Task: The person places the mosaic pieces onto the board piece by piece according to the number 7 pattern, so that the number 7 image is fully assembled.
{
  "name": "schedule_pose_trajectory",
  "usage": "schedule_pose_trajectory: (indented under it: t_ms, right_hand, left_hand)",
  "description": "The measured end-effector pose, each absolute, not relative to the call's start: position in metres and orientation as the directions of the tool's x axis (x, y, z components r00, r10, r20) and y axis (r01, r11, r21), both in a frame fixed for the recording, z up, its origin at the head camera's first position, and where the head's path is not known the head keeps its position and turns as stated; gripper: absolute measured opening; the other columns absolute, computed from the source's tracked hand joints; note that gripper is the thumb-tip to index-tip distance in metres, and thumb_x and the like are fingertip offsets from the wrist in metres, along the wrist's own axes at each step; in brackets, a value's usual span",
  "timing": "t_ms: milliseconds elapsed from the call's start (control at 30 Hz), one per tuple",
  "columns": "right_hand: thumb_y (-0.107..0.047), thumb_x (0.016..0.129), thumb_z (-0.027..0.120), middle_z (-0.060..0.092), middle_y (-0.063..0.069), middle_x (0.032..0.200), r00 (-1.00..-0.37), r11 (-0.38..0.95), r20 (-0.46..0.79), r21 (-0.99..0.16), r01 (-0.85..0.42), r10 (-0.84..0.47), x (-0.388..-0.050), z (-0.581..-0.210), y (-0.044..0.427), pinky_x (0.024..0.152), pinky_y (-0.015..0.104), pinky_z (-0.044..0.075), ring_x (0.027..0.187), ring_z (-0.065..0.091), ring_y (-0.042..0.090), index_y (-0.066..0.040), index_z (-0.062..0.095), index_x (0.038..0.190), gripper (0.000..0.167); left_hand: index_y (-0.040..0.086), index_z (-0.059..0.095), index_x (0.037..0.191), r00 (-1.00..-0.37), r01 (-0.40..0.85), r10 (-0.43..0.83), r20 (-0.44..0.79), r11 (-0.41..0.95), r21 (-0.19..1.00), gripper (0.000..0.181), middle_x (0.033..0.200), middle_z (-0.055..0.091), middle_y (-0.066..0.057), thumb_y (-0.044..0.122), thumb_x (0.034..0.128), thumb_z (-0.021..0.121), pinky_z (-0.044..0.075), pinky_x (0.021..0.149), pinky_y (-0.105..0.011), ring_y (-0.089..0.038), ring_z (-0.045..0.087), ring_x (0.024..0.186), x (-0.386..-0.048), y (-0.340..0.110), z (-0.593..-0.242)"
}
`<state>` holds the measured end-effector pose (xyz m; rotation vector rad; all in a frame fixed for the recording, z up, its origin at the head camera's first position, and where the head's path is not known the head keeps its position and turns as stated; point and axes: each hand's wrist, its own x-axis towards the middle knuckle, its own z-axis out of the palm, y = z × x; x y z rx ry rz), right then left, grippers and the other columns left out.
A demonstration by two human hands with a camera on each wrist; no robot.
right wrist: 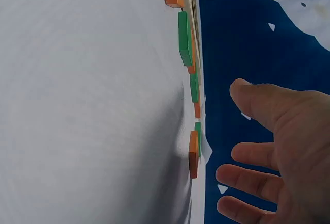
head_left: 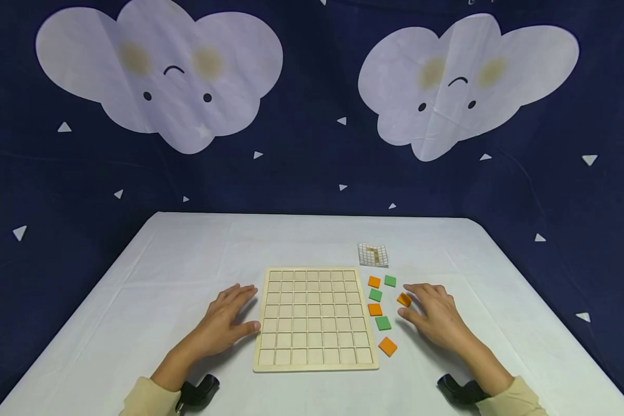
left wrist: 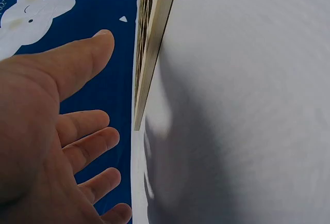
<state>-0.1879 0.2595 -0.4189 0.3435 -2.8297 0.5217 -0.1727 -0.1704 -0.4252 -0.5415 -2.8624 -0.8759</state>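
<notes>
A square wooden grid board (head_left: 316, 368) lies on the table between the two hands. Beside its left edge is my left hand (head_left: 223, 323), fingers spread, the thumb close to the frame; whether it touches I cannot tell. My right hand (head_left: 439, 318) hovers right of the board with thumb and fingers apart, holding nothing. An orange tile (head_left: 404, 299) lies near its fingertips; the right wrist view shows that orange tile (right wrist: 193, 154) on the table, apart from the hand. Other orange tiles (head_left: 387, 346) and green tiles (head_left: 383, 323) lie along the board's right edge.
A small printed pattern card (head_left: 373, 255) lies behind the tiles, near the board's far right corner. White cloth covers the table (head_left: 197, 248). Behind it hangs a dark blue backdrop (head_left: 312, 173) with clouds and triangles.
</notes>
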Motion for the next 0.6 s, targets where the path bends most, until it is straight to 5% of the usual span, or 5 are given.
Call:
schedule_pose_trajectory:
  t_ms: [600]
  right_hand:
    - [-0.029, 0.081, 0.072, 0.059, 0.019, 0.122, -0.958, 0.911, 0.24, -0.34, -0.233, -0.155, -0.193, -0.4208, 0.2612, 0.088, 0.051, 0.036, 0.105, 0.047, 0.034, -0.003, 0.058, 0.124, 0.053]
  left_hand:
    - [0.008, 0.045, 0.139, -0.93, 0.347, 0.345, 0.129, 0.703, 0.621, 0.068, 0.146, 0.041, -0.016, 0.033, 0.0812, 0.071, 0.018, 0.107, -0.067, -0.043, 0.024, 0.139, -0.1768, -0.1712, -0.4261]
